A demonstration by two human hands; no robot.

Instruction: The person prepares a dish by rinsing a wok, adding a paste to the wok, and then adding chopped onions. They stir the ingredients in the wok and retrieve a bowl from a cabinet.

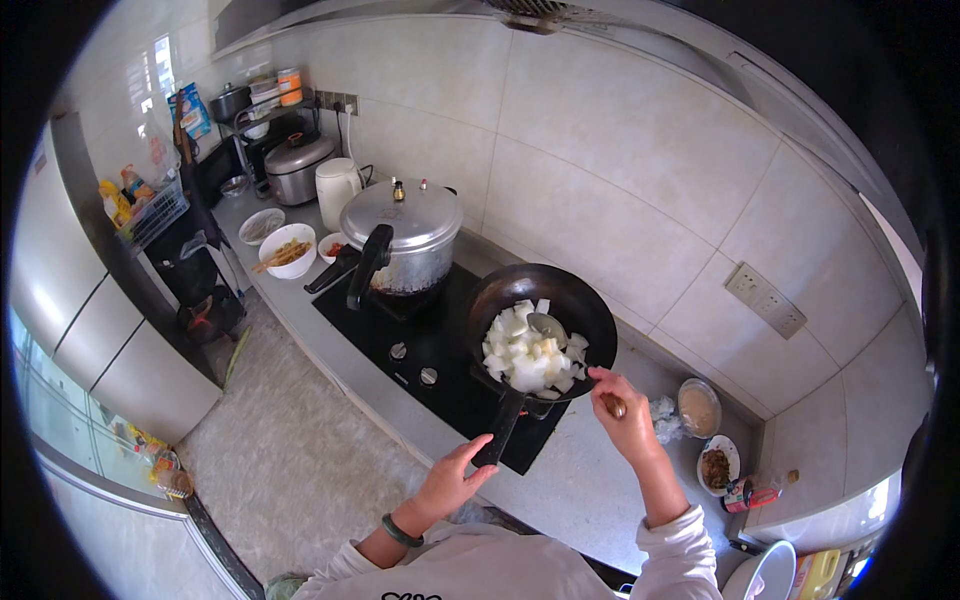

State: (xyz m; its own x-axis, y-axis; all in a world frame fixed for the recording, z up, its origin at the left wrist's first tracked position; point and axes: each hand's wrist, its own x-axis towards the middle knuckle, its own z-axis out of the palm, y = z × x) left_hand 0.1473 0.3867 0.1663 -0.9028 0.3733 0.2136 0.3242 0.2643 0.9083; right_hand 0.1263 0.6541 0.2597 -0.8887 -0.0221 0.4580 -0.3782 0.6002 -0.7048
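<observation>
A dark wok [592, 315] stands on the right side of the black gas cooktop [390, 360]. Inside it lies a heap of white, chunky cut pieces of food [525, 360], perhaps a vegetable. My right hand [624, 420] is closed around a ladle, with the brown end of its handle showing in my fist; the metal bowl of the ladle [547, 328] rests among the pieces. At the end of the black wok handle [501, 427], my left hand [454, 480] has thumb and fingers spread, its fingertips beside or just touching the handle.
A large pressure cooker [412, 259] occupies the left burner, its black handles pointing towards me. Beyond it are a white bowl of food with chopsticks [296, 262], a white kettle [335, 191] and a rice cooker [298, 169]. At right stand a bowl of dark food [716, 469] and a covered bowl [699, 407].
</observation>
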